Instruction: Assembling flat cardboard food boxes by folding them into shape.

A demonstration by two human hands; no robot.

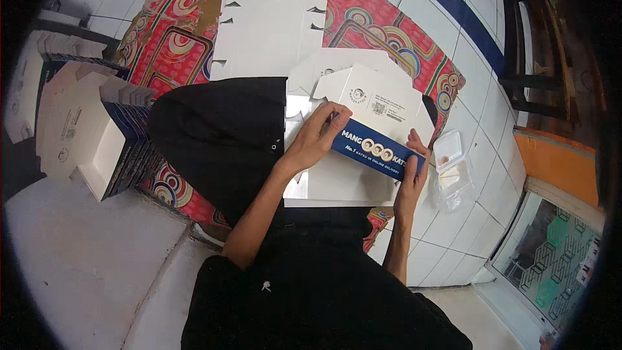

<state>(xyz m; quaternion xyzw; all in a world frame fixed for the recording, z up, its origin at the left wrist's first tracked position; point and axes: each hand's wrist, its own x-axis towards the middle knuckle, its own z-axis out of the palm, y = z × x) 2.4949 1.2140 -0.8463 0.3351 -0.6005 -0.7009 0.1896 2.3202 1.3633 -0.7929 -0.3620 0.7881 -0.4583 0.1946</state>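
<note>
At nine o'clock one stack of folded boxes (91, 133) is resting. The left hand (315, 139) is pinching the blue-sided carton (366, 131) at centre, while the right hand (413, 175) is grasping its four-o'clock end (two flat cartons lying beneath). A patterned mat (188, 32) is covering the tiled floor (473, 110).

White carton (369, 100) with blue side, on red swirl-patterned mat (188, 19).

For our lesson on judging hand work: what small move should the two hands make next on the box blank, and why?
Probably press the blue side panel fully upright along its crease. The left hand pinches its near end and the right hand braces its far end, yet the white box blank beneath lies mostly flat.
</note>
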